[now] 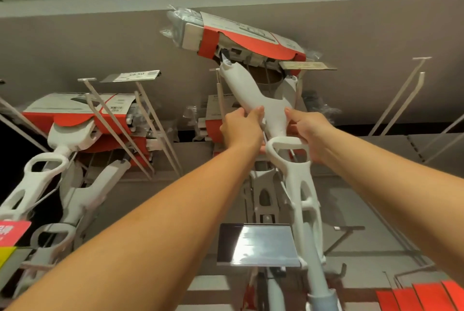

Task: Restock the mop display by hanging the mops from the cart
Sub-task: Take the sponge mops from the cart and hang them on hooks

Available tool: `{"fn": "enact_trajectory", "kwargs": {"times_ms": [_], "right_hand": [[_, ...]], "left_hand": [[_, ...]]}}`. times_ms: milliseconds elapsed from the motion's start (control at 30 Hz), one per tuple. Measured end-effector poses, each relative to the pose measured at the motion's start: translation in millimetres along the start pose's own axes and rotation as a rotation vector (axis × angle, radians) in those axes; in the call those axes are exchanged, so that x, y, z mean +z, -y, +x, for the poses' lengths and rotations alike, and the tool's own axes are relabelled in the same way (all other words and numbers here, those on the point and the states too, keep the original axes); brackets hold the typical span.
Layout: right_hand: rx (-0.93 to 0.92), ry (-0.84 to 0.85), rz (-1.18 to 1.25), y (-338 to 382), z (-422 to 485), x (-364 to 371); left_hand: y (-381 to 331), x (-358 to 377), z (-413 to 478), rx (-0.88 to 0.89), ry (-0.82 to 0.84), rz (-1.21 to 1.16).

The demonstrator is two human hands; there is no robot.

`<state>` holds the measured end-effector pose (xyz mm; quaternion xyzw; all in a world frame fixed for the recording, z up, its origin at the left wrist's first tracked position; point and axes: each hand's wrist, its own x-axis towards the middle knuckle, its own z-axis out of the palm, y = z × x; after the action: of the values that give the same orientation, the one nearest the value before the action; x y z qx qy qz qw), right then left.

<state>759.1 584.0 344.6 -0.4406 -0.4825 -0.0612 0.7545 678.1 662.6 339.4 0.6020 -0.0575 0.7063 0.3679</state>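
I hold a white mop (253,95) up high against the grey display wall. Its head, wrapped in a red-and-white card sleeve (241,37) and clear plastic, tilts at the top near a display hook (301,80) with a price tag. My left hand (242,127) grips the white Y-shaped neck from the left. My right hand (310,132) grips the same neck from the right, just above the handle loop (286,146). The pole runs down to the lower right. A second packaged mop (213,120) hangs behind my hands, mostly hidden.
Several packaged mops (75,122) hang on long metal hooks at the left under a price tag (136,76). Bare metal hooks (404,95) stick out at the right. A shiny label holder (258,244) sits below centre. Red packages (426,295) lie at the lower right.
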Motion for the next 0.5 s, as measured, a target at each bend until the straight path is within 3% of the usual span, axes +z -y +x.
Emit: {"fn": "enact_trajectory", "kwargs": {"times_ms": [100,267,400,500], "right_hand": [[0.018,0.011,0.031,-7,6,-2],[0.131,0.209,0.093,-16,9,-6],[0.079,0.121,0.003,-14,12,0],[0.045,0.067,-0.03,-11,8,0]], "left_hand": [[3,-1,3,-0.057,0.042,-0.019],[1,-9,1,-0.216,0.171,-0.011],[-7,-11,9,-0.249,0.134,-0.04],[-15,-13,14,-0.178,0.04,-0.145]]}}
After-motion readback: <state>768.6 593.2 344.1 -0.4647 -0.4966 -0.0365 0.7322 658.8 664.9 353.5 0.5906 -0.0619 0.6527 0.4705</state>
